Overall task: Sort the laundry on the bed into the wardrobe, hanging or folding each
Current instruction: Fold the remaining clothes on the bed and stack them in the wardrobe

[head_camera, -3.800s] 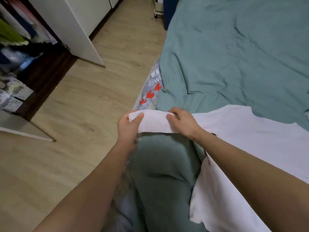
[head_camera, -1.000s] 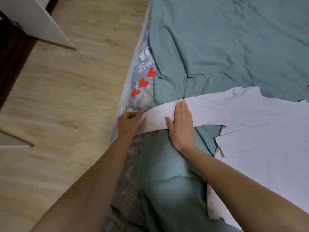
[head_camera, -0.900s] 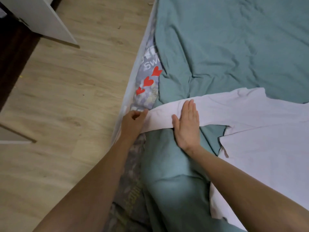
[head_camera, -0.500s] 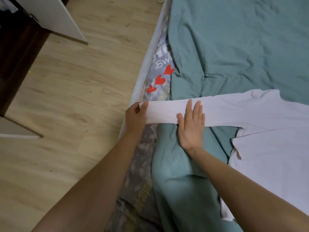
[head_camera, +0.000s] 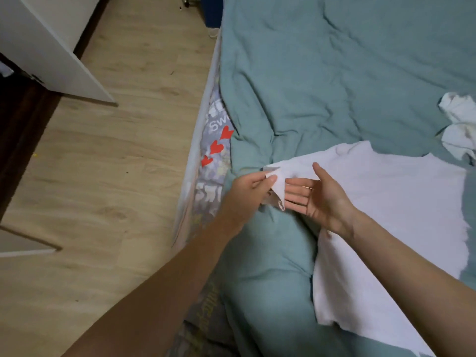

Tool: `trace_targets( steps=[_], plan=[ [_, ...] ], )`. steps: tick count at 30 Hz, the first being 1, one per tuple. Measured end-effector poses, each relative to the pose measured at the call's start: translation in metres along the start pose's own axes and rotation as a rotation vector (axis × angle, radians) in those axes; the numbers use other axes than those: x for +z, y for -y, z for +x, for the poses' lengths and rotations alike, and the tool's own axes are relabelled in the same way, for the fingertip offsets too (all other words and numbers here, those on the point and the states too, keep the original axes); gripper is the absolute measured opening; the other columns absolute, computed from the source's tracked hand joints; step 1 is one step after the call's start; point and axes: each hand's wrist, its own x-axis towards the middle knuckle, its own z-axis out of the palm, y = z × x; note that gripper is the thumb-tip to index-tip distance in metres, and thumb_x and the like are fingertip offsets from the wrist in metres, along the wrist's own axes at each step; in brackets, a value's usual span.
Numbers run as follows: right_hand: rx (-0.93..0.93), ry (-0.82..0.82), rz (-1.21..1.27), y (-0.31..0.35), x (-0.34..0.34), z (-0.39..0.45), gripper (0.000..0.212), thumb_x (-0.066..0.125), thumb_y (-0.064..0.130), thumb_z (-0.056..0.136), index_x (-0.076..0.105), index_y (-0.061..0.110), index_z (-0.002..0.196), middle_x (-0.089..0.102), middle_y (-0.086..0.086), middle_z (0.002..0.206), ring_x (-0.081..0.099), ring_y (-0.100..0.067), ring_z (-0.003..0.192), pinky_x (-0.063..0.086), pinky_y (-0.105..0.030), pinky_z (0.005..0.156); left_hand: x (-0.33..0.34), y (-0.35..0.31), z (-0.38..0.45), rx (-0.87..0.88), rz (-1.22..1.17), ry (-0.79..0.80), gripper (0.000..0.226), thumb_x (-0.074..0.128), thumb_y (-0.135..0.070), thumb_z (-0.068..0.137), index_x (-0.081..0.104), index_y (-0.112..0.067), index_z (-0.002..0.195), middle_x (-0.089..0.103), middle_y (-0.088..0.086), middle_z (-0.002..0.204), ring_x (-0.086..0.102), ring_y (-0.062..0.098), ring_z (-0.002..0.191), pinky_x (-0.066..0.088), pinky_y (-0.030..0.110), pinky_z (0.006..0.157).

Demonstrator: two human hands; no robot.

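Bedside: left hand [head_camera: 247,188] fingers pinch sleeve [head_camera: 279,177].

shirt [head_camera: 386,215] cut off right, fingertips [head_camera: 289,191] behind sleeve

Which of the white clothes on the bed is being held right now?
The white long-sleeved shirt spread flat: the left hand pinches its sleeve end. The crumpled white bundle lies untouched farther right.

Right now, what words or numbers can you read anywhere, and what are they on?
"Swe": white letters on the printed sheet at the bed's edge, cut off by the teal duvet.
Other white lettering above it, below the red hearts and lower down the sheet: too blurred to read.
White shirt: no text visible.
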Motion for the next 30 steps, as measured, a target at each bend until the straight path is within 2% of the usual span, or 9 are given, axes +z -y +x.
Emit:
trace_targets(
  steps=[3, 6, 10, 13, 16, 20, 23, 27, 30],
  plan=[
    [0.014, 0.085, -0.075, 0.021, -0.025, -0.018, 0.046, 0.044, 0.048, 0.096, 0.061, 0.006, 0.087, 0.066, -0.009, 0.066, 0.065, -0.019, 0.055, 0.054, -0.026, 0.049, 0.041, -0.003, -0.011, 0.030, 0.065, 0.165, 0.014, 0.061, -0.003, 0.091, 0.071, -0.007, 0.101, 0.072, -0.010, 0.082, 0.063, -0.002, 0.074, 0.050, 0.015, 0.078],
    [-0.046, 0.128, -0.244, 0.033, -0.053, -0.027, 0.025, 0.059, 0.025, 0.092, 0.067, 0.003, 0.101, 0.069, -0.011, 0.084, 0.065, -0.019, 0.067, 0.055, -0.024, 0.055, 0.071, -0.005, -0.016, 0.017, 0.131, 0.318, 0.018, 0.061, -0.007, 0.092, 0.070, -0.008, 0.108, 0.072, -0.002, 0.101, 0.065, 0.003, 0.093, 0.050, 0.020, 0.092],
    [-0.131, -0.014, -0.313, 0.034, -0.094, -0.031, 0.010, 0.061, 0.000, 0.086, 0.068, 0.005, 0.092, 0.067, -0.009, 0.087, 0.064, -0.016, 0.070, 0.054, -0.021, 0.057, 0.090, -0.002, -0.015, -0.008, 0.018, 0.094, 0.018, 0.053, 0.002, 0.093, 0.068, -0.008, 0.093, 0.073, -0.005, 0.078, 0.067, 0.003, 0.073, 0.053, 0.018, 0.073],
    [-0.207, -0.091, -0.282, 0.039, -0.126, -0.037, 0.009, 0.061, 0.004, 0.088, 0.069, 0.007, 0.093, 0.067, -0.009, 0.091, 0.062, -0.018, 0.078, 0.051, -0.026, 0.067, 0.094, 0.008, -0.008, 0.245, 0.382, -0.079, 0.028, 0.051, -0.007, 0.085, 0.067, -0.006, 0.107, 0.070, 0.002, 0.102, 0.065, 0.007, 0.094, 0.051, 0.026, 0.090],
    [-0.279, -0.109, -0.281, 0.042, -0.159, -0.047, 0.014, 0.063, 0.012, 0.088, 0.070, 0.008, 0.100, 0.068, -0.008, 0.095, 0.061, -0.019, 0.081, 0.047, -0.028, 0.070, 0.107, 0.006, 0.015, 0.460, 0.756, 0.030, 0.038, 0.052, -0.017, 0.092, 0.058, -0.007, 0.128, 0.058, 0.009, 0.132, 0.050, 0.024, 0.124, 0.032, 0.032, 0.109],
    [-0.372, -0.209, -0.273, 0.041, -0.205, -0.060, 0.016, 0.058, 0.016, 0.093, 0.068, 0.018, 0.080, 0.064, 0.004, 0.071, 0.054, -0.011, 0.062, 0.037, -0.024, 0.056, 0.157, 0.005, 0.030, 0.454, 0.956, 0.140, 0.049, 0.046, -0.032, 0.099, 0.039, -0.016, 0.146, 0.033, 0.005, 0.154, 0.021, 0.024, 0.145, 0.012, 0.034, 0.119],
    [-0.415, -0.268, -0.182, 0.033, -0.238, -0.065, 0.032, 0.055, 0.015, 0.093, 0.067, 0.023, 0.065, 0.061, 0.007, 0.063, 0.049, -0.014, 0.063, 0.032, -0.028, 0.059, 0.187, 0.023, 0.017, 0.418, 1.060, 0.160, 0.056, 0.043, -0.036, 0.101, 0.026, -0.017, 0.151, 0.016, 0.004, 0.160, 0.006, 0.022, 0.149, 0.001, 0.033, 0.118],
    [-0.441, -0.322, 0.011, 0.019, -0.276, -0.078, 0.025, 0.051, 0.009, 0.094, 0.065, 0.018, 0.074, 0.064, -0.003, 0.077, 0.057, -0.017, 0.073, 0.043, -0.031, 0.070, 0.200, 0.046, 0.010, 0.409, 1.229, 0.205, 0.060, 0.038, -0.039, 0.101, 0.017, -0.017, 0.153, 0.003, 0.007, 0.162, -0.001, 0.024, 0.149, -0.002, 0.036, 0.118],
    [-0.421, -0.497, 0.030, 0.001, -0.302, -0.081, 0.012, 0.056, 0.009, 0.083, 0.063, 0.012, 0.074, 0.063, -0.014, 0.085, 0.057, -0.025, 0.081, 0.044, -0.038, 0.076, 0.203, 0.054, 0.008, 0.373, 1.357, 0.272, 0.062, 0.034, -0.043, 0.102, 0.013, -0.017, 0.154, -0.001, 0.008, 0.162, -0.004, 0.025, 0.149, -0.002, 0.038, 0.119]
  ],
)
